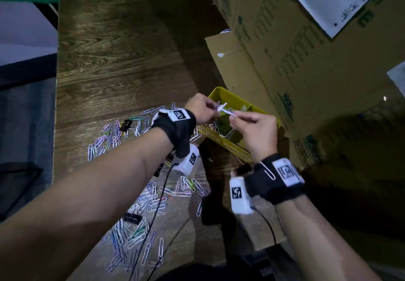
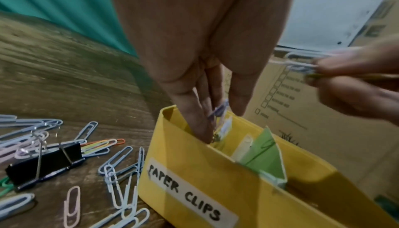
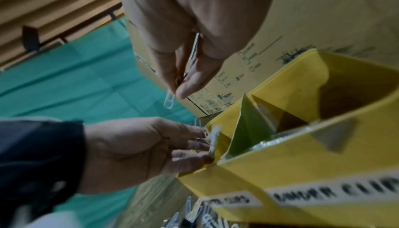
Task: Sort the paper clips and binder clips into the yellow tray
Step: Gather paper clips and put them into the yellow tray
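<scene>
Cardboard boxes back the bench as our left hand and right hand each pinch paper clips directly above the yellow tray, clips lying crosswise between both grips.

- The yellow tray wears a white label on its side, hand-lettered in black: "PAPER CLIPS".
- In the right wrist view, a second white label on the tray reads roughly "BINDER CLIPS", badly blurred and cut off at the edge.
- Print and checkboxes on the cardboard boxes are too small to read.
- The wristband tags show only coded black-and-white patterns.
</scene>
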The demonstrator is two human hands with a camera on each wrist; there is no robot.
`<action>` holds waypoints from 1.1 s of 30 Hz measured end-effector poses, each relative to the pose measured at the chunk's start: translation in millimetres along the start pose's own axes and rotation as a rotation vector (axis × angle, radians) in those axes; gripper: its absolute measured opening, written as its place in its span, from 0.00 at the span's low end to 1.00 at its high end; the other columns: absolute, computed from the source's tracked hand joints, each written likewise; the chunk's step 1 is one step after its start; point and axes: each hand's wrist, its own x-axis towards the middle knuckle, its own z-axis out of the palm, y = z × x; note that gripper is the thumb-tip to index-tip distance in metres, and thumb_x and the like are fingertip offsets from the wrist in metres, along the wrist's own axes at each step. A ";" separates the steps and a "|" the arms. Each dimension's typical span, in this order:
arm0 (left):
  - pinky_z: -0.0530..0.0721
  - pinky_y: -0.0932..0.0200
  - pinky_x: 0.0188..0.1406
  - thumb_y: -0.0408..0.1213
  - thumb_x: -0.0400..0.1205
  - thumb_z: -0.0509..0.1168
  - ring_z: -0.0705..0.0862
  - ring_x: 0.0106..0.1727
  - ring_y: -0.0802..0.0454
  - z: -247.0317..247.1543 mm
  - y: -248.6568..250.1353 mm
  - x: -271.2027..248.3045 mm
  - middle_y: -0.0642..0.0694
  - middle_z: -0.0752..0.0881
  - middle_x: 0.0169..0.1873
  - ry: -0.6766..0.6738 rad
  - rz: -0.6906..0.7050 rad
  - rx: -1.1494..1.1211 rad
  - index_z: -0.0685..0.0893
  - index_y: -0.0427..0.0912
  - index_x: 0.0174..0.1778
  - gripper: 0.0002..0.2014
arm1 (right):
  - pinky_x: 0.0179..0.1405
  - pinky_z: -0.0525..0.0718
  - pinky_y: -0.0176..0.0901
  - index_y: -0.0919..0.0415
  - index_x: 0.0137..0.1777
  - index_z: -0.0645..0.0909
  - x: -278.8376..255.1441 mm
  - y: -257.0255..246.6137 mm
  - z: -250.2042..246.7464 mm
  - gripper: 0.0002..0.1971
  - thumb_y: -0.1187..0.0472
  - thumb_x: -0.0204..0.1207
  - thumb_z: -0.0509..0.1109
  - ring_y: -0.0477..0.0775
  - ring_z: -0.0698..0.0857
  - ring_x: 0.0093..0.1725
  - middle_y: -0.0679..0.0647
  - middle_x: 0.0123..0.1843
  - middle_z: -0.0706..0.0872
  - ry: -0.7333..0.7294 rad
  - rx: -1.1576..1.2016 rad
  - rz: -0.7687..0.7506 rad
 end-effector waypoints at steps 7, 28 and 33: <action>0.80 0.62 0.40 0.34 0.77 0.68 0.82 0.34 0.56 -6.7 -15.0 -22.2 0.53 0.86 0.32 0.172 0.058 0.007 0.87 0.48 0.47 0.06 | 0.53 0.85 0.42 0.59 0.52 0.89 50.1 3.9 26.2 0.08 0.64 0.74 0.74 0.50 0.86 0.46 0.53 0.47 0.90 -0.122 -0.532 -0.039; 0.86 0.48 0.47 0.27 0.56 0.71 0.83 0.52 0.40 70.6 -159.5 -162.4 0.39 0.80 0.57 -0.042 0.284 0.715 0.75 0.46 0.62 0.35 | 0.68 0.75 0.52 0.60 0.82 0.44 -122.3 127.8 24.6 0.57 0.51 0.64 0.81 0.65 0.74 0.69 0.66 0.76 0.61 -0.822 -1.276 -0.103; 0.82 0.44 0.55 0.36 0.66 0.70 0.72 0.64 0.43 60.0 -157.3 -173.0 0.43 0.67 0.69 0.015 0.009 0.755 0.64 0.56 0.71 0.37 | 0.72 0.71 0.51 0.64 0.83 0.39 -128.3 134.0 34.0 0.56 0.55 0.69 0.79 0.63 0.67 0.73 0.63 0.77 0.58 -0.671 -1.156 -0.082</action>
